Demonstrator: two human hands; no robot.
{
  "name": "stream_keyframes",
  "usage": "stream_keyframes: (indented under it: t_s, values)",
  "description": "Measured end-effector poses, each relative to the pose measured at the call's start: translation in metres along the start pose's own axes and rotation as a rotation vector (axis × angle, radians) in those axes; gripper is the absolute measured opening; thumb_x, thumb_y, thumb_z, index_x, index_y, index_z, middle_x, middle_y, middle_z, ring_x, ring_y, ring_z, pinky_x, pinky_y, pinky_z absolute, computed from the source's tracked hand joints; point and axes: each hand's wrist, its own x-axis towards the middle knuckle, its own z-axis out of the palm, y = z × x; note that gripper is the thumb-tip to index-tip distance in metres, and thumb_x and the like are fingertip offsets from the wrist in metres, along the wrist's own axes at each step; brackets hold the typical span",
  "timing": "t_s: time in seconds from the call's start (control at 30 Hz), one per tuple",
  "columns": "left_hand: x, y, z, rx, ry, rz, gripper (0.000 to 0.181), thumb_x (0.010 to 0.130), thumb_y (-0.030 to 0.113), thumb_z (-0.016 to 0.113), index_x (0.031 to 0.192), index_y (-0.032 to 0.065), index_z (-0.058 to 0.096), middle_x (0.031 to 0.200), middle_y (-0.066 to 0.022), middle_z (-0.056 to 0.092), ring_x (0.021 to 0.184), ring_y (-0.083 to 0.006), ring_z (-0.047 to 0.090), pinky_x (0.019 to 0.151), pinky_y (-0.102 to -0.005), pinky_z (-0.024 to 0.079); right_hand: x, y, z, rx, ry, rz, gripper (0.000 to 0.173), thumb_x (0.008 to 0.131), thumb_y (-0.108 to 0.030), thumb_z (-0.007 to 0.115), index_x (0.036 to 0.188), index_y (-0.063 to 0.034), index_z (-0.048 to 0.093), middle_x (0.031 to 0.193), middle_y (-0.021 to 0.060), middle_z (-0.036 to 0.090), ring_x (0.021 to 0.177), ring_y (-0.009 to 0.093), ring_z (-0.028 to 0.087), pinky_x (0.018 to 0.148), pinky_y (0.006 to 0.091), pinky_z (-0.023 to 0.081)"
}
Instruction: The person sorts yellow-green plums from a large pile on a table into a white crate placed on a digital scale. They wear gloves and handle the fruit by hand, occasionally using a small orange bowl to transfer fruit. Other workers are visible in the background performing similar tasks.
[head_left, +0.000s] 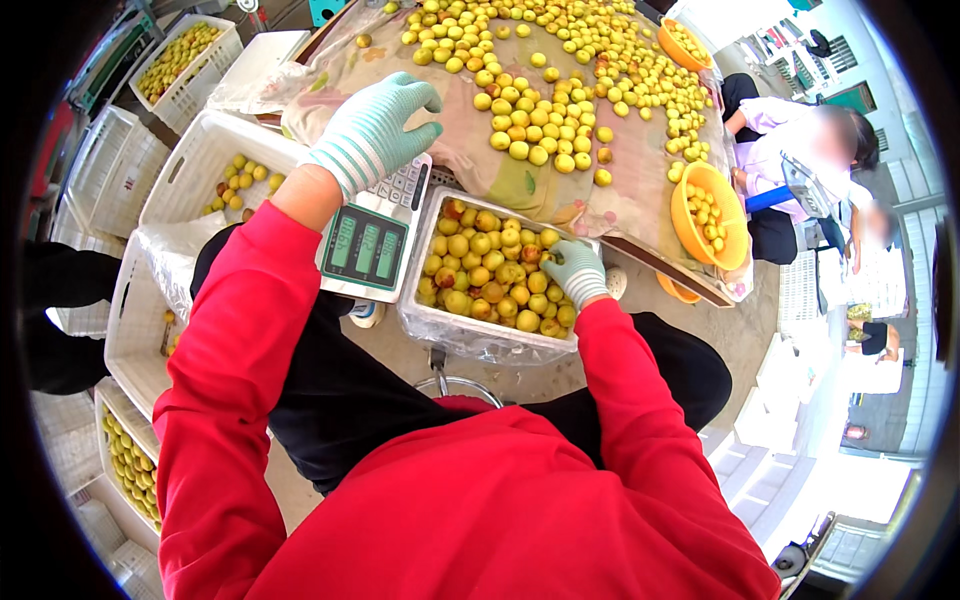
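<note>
My left hand (379, 131), in a pale green and white striped knit glove, hovers over the keypad end of a digital scale (405, 225). Its fingers are spread and hold nothing visible. My right hand (576, 268), gloved alike, reaches over the right side of a plastic-lined white crate (420, 319). Its fingertips touch the yellow-red plums (487, 270) that fill the crate; whether one is gripped is hidden. Lit digits show on the scale's display (365, 247). The crate is right beside the scale, between my knees.
A cloth-covered table (450, 112) ahead bears many loose plums (540, 127). Orange baskets (724, 251) with plums line its right side, where a person (787, 142) sits. White crates (172, 187) stand at my left, some holding plums. A metal stool base (457, 386) is below the crate.
</note>
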Motion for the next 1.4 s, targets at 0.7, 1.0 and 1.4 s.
stream_keyframes:
  t_s: [0.7, 1.0, 1.4]
  values:
    - [0.001, 0.002, 0.000, -0.022, -0.012, -0.013, 0.024, 0.085, 0.027, 0.069, 0.102, 0.0114, 0.066, 0.102, -0.0141, 0.061, 0.094, -0.0355, 0.064, 0.084, -0.0425, 0.052, 0.033, -0.074, 0.002, -0.085, -0.027, -0.177, 0.038, 0.078, -0.027, 0.075, 0.113, -0.0161, 0.064, 0.100, 0.0144, 0.062, 0.098, 0.037, 0.063, 0.082, 0.0458, 0.052]
    - [-0.002, -0.004, -0.007, 0.039, -0.002, -0.012, 0.023, 0.083, 0.019, 0.071, 0.103, 0.0104, 0.065, 0.102, -0.0115, 0.063, 0.093, -0.0324, 0.065, 0.082, -0.0381, 0.053, 0.023, -0.054, 0.006, 0.648, -0.058, -0.188, 0.038, 0.075, -0.008, 0.074, 0.110, -0.0086, 0.060, 0.107, 0.0107, 0.066, 0.095, 0.024, 0.066, 0.084, 0.0331, 0.054]
    - [-0.004, -0.013, -0.004, 0.038, -0.027, -0.092, 0.026, 0.085, 0.030, 0.069, 0.103, 0.0122, 0.067, 0.105, -0.0132, 0.064, 0.096, -0.0339, 0.065, 0.086, -0.0418, 0.052, -0.015, -0.045, -0.038, 0.688, -0.126, -0.066, 0.039, 0.075, -0.011, 0.076, 0.113, -0.0084, 0.068, 0.110, 0.0063, 0.068, 0.097, 0.017, 0.063, 0.084, 0.0289, 0.052]
